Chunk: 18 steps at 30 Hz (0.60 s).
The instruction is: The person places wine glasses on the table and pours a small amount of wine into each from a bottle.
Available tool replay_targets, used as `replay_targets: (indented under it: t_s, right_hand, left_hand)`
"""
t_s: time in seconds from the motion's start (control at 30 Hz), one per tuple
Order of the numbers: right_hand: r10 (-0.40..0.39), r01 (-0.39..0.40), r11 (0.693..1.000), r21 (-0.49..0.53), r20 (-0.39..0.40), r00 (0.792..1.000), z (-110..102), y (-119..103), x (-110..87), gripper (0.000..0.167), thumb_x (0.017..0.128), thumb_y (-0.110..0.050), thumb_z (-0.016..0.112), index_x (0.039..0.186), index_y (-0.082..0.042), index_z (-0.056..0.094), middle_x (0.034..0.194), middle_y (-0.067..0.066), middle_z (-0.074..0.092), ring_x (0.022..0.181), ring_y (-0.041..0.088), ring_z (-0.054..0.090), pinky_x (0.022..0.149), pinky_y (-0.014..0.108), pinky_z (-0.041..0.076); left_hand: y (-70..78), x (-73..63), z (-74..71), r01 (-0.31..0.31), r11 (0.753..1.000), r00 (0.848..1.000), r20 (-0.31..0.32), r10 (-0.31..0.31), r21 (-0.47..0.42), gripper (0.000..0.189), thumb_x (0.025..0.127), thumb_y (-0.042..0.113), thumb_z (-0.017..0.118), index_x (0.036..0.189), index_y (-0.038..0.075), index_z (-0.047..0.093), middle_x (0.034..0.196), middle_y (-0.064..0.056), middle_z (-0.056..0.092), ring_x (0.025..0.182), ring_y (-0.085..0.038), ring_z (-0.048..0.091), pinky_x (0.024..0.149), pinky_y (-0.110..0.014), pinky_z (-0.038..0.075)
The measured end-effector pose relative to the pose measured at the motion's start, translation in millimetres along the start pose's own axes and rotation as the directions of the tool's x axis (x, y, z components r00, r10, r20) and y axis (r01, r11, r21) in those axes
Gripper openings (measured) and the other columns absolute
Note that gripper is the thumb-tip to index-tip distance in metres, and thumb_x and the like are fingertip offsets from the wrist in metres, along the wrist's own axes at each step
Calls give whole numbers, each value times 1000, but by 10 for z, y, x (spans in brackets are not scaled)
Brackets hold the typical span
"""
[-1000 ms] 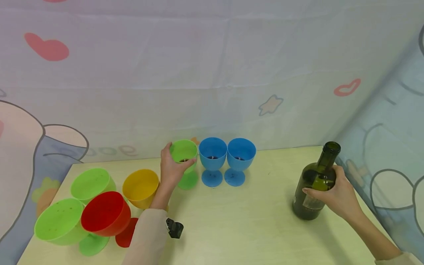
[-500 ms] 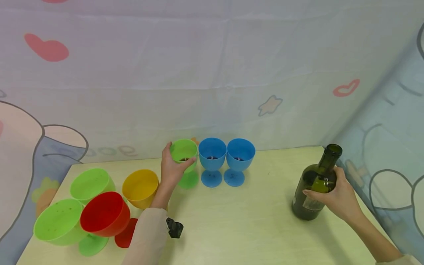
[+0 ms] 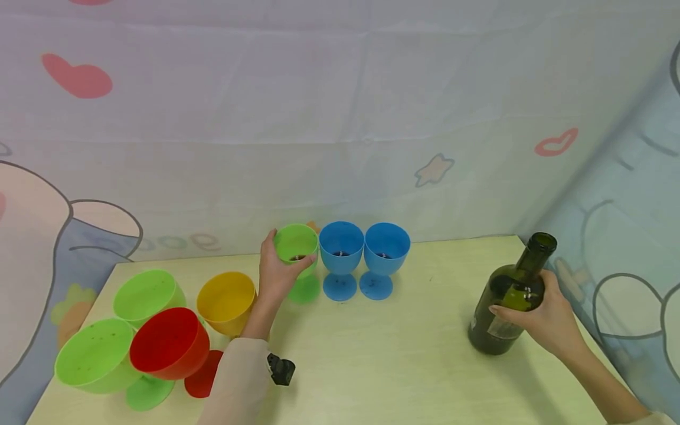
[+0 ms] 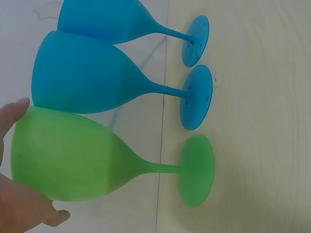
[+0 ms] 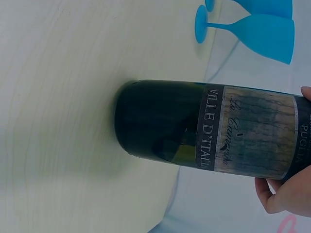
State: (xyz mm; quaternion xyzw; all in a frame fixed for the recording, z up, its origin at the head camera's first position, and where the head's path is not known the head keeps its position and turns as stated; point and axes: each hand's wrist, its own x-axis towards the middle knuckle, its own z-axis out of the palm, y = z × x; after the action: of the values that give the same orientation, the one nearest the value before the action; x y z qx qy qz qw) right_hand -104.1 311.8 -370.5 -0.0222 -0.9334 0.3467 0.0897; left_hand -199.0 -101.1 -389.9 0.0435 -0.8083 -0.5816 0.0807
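Observation:
In the head view my left hand (image 3: 275,276) holds a green goblet (image 3: 296,239) by its bowl, thumb on the near side and fingers on the far side. Its foot (image 4: 197,170) rests on the table, and dark liquid shows in the bowl. Right beside it stand two blue goblets (image 3: 342,265) (image 3: 386,267), also with a little dark liquid. Over at the right, my right hand (image 3: 555,321) grips a dark green wine bottle (image 3: 490,324) around its upper body. The uncorked bottle leans slightly to the right, its base at the table; its label (image 5: 257,131) faces the right wrist camera.
Left of my forearm stand a yellow goblet (image 3: 225,301), a red goblet (image 3: 170,342) and two green goblets (image 3: 146,295) (image 3: 95,357), grouped closely. A printed cloth (image 3: 340,118) hangs behind the table (image 3: 388,354), and another side of it rises at the right.
The bottle's neck has tipped a little to the right while its base has stayed in place. My left hand and the green goblet have hardly moved.

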Motion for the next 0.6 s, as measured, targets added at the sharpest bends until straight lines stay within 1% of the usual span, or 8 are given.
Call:
replay_targets:
  t_s: [0.17, 0.4, 0.5, 0.6]
  right_hand:
    - [3, -3, 1000, 1, -2, 1000, -1, 12, -3, 86, 72, -28, 77, 130, 5, 22, 106, 32, 49, 88, 44, 53, 60, 37, 43]
    - [2, -2, 1000, 5, -5, 1000, 2, 23, -8, 86, 72, -27, 78, 129, 6, 22, 106, 32, 49, 88, 44, 53, 60, 37, 43]
    - [2, -2, 1000, 8, -4, 1000, -2, 27, -10, 85, 73, -27, 77, 129, 6, 22, 106, 33, 49, 88, 44, 53, 60, 37, 43]
    - [-4, 4, 1000, 12, -4, 1000, -2, 32, -11, 85, 73, -26, 77, 129, 6, 22, 105, 32, 49, 87, 43, 53, 59, 36, 43]
  left_hand:
    - [25, -38, -7, -11, 1000, 1000, -21, 11, -4, 93, 75, 21, 75, 143, 2, 15, 144, -16, 20, 124, -34, 30, 103, -49, 27]
    - [68, -154, -4, -81, 997, 995, -60, 81, 3, 88, 75, 18, 75, 141, -1, 19, 143, -17, 20, 125, -35, 29, 103, -49, 27]
    - [93, -223, 4, -98, 995, 993, -56, 99, 26, 87, 76, 18, 74, 141, 0, 20, 144, -17, 18, 127, -35, 26, 103, -51, 26]
    - [131, -297, 7, -115, 991, 992, -51, 119, 69, 87, 76, 18, 75, 141, 0, 21, 146, -17, 16, 129, -35, 23, 102, -53, 27]
